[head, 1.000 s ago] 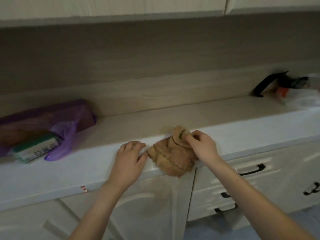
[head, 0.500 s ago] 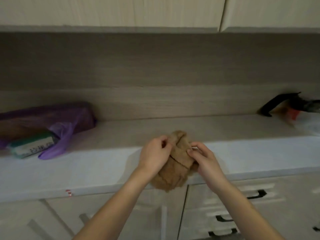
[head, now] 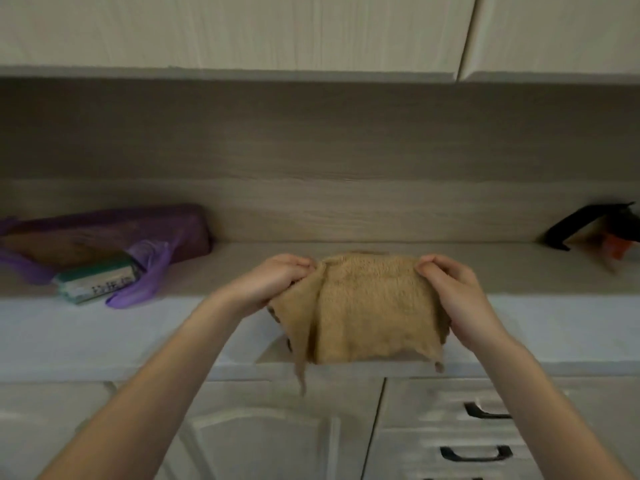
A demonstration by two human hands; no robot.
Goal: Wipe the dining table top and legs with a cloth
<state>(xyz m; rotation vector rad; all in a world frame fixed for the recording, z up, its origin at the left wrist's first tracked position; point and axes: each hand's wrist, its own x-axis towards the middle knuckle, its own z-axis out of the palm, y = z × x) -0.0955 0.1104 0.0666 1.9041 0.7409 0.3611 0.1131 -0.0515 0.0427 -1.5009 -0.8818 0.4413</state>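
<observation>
A tan, fuzzy cloth (head: 367, 313) hangs spread out in the air in front of a kitchen counter (head: 104, 334). My left hand (head: 277, 278) pinches its upper left corner and my right hand (head: 453, 292) pinches its upper right corner. The cloth is stretched between the two hands, and its lower edge dangles over the counter's front edge. No dining table is in view.
A purple plastic bag (head: 114, 237) with a green-and-white box (head: 97, 280) lies at the counter's left. A black handle (head: 581, 226) and an orange item (head: 616, 245) sit at the far right. Wall cupboards (head: 242, 32) hang above; drawers with black handles (head: 474, 453) are below right.
My left hand left the counter edge and took hold of the cloth. Both hands lifted the bunched cloth off the counter and pulled it open between them.
</observation>
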